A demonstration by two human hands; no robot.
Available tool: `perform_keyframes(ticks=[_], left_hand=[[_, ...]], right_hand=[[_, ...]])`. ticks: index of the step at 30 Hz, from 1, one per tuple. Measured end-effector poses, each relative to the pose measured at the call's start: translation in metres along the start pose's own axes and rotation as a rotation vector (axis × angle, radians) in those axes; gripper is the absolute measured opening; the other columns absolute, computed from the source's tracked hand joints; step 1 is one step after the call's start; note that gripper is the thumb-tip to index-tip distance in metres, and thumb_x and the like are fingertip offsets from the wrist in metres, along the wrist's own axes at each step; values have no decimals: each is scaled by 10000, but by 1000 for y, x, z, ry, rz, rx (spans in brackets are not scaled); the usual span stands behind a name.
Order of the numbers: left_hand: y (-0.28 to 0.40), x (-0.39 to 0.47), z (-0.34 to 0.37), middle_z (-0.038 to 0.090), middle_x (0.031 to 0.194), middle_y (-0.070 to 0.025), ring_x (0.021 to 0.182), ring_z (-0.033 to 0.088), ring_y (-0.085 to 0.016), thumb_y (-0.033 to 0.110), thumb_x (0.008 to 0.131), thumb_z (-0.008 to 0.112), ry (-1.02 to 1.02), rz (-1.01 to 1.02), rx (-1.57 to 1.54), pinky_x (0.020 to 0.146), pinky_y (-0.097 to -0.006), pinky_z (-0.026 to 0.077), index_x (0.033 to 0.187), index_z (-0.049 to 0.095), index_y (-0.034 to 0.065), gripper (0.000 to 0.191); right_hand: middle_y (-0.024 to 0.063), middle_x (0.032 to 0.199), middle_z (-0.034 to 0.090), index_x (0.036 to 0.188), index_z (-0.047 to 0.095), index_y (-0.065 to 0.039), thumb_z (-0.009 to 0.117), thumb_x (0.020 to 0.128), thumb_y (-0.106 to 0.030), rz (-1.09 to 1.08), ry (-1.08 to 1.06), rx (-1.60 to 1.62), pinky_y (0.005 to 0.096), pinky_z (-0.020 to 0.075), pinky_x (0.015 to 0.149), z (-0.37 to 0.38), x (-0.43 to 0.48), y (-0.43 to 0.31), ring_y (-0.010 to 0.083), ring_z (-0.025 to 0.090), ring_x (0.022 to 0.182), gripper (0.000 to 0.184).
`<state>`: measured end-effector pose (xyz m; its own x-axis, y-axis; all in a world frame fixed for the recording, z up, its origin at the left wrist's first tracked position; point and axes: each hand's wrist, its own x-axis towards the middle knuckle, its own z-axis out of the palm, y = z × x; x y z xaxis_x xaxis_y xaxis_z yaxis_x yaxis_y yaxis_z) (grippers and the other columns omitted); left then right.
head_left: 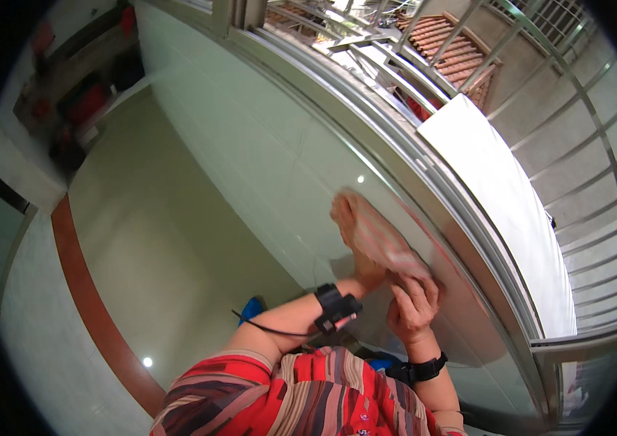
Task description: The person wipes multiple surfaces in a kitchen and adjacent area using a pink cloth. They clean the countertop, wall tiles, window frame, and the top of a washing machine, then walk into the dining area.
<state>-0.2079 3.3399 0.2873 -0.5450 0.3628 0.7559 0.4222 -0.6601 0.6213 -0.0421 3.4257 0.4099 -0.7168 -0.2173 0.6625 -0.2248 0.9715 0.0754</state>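
A pink and pale striped cloth (pixel 387 237) lies stretched between my two hands, close against the glossy tiled wall (pixel 264 158) under the window. My left hand (pixel 347 218), blurred, holds its upper end, with the fingers partly hidden behind the fabric. At the lower end, the fingers of my right hand (pixel 416 302) are bent onto the cloth's edge. Each wrist wears a black strap; the left one carries a small device (pixel 336 312) with a dark cable.
A metal window frame (pixel 428 163) runs above the wall. Outside it are a white panel (pixel 496 207), metal bars (pixel 597 109) and a tiled roof (pixel 458 46). A red-brown strip (pixel 82 272) crosses the floor (pixel 166 234). Blurred dark and red items (pixel 87 101) stand at the far left.
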Motion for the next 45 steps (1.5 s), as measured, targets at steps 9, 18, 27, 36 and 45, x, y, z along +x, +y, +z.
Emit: perform_keyframes(ticks=[9,18,27,36,45], left_hand=[[-16,22,-79,493,1284,-31,1038,480,-148,245,925,489,936,-628,1162,914,-293,390,1341,413,83,453],[-2,62,-55,583,1035,44,871,565,-70,160,960,432,617,-508,2791,709,-179,454,1144,557,136,224],[-12,120,-173,474,1167,-102,1123,451,-218,286,880,510,832,-162,1092,886,-384,384,1047,580,128,240],[8,85,-145,289,1413,-195,1320,242,-384,555,763,612,575,154,870,1088,-529,151,1438,266,97,886],[-37,24,-224,303,1408,-179,1304,273,-344,510,718,597,1069,-311,684,1105,-435,169,1412,249,43,906]], right_hand=[[-3,1208,615,874,718,-197,568,772,-132,-100,72,-161,414,254,1033,14,49,-10,208,450,1149,193],[-22,1222,585,919,715,-251,588,774,-190,-103,113,-468,439,198,1039,56,92,-13,223,466,1149,202],[-110,1186,561,880,719,-286,586,729,-196,-82,55,-583,445,191,1031,55,92,-15,219,425,1185,221],[-132,1105,583,845,706,-300,573,719,-177,-64,72,-582,443,201,1035,56,94,-16,208,449,1141,221],[-134,1079,601,830,705,-286,560,721,-182,-78,79,-549,426,233,985,54,93,-12,215,470,1109,209]])
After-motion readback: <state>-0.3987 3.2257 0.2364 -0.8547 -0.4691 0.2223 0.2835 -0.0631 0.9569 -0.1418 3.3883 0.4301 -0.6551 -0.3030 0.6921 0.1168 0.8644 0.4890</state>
